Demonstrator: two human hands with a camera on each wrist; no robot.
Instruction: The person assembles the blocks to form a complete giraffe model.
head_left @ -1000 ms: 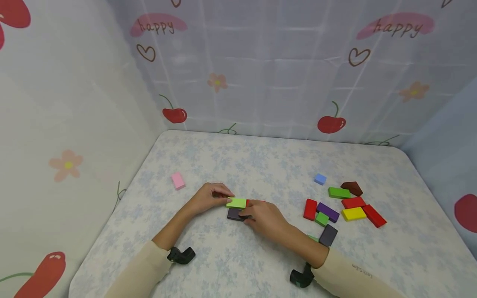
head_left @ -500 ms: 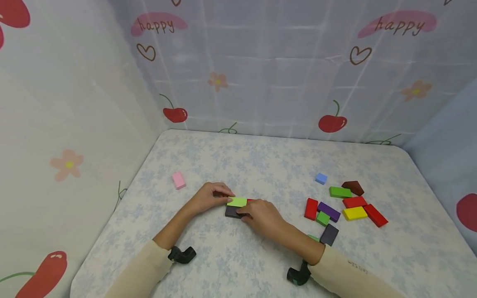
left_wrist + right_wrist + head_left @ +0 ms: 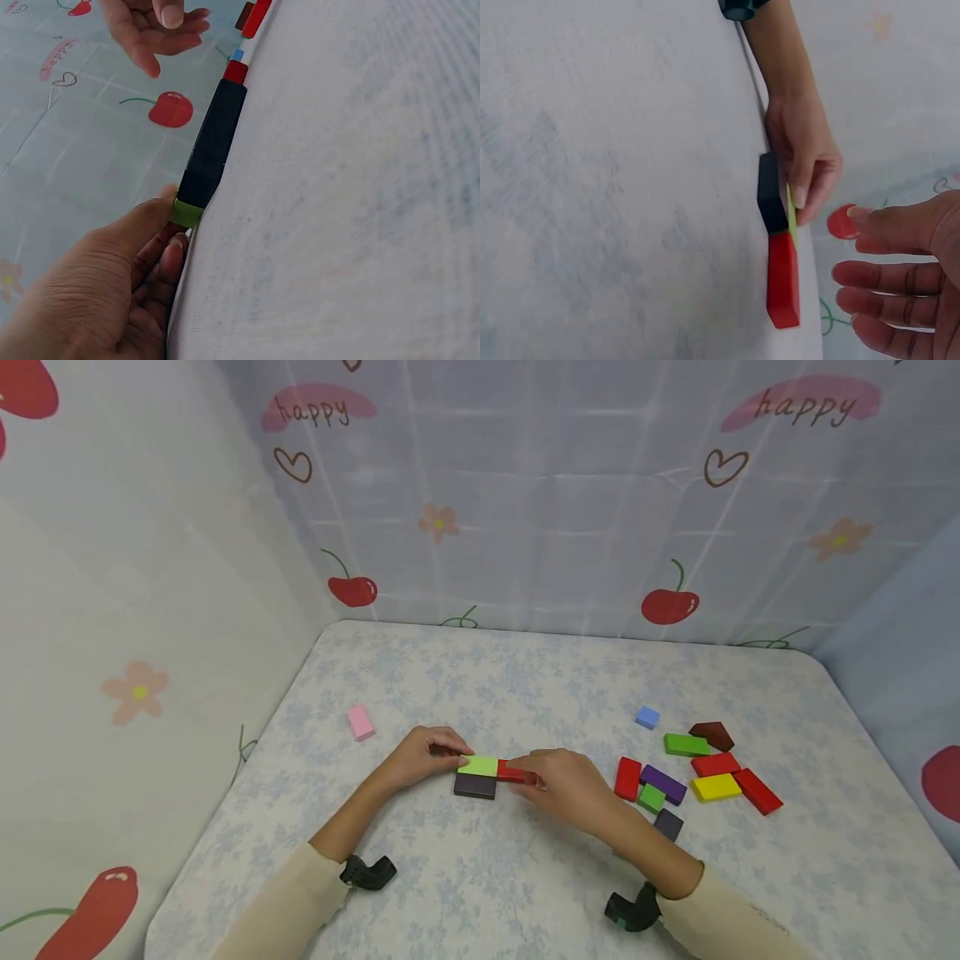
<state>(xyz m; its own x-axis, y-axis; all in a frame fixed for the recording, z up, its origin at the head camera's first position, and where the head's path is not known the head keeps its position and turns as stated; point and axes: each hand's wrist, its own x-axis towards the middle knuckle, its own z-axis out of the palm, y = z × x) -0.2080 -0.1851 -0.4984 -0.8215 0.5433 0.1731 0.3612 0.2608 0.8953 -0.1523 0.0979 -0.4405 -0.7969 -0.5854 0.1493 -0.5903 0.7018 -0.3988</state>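
Note:
A lime green block [image 3: 477, 766] lies at mid-table with a black block [image 3: 475, 786] flush along its near side. My left hand [image 3: 425, 761] pinches the green block's left end between thumb and fingers, as the left wrist view [image 3: 187, 212] also shows. Against the green block's right end sits a red block [image 3: 512, 772], its long side partly behind my right hand [image 3: 567, 787] in the head view. The right wrist view has that hand's fingers [image 3: 889, 277] loosely extended, apart from the red block [image 3: 783, 281] and holding nothing.
Right of my hands lie loose blocks: a red one [image 3: 627, 778], purple [image 3: 663, 785], green [image 3: 686, 745], yellow [image 3: 715, 787], brown [image 3: 712, 735] and blue [image 3: 647, 717] among them. A pink block [image 3: 360, 723] is at the left. Curtains [image 3: 525, 527] stand behind the table.
The black block has shifted slightly left and up against the green one. My right hand has let go of it and moved right, over the red block. The left hand stays put.

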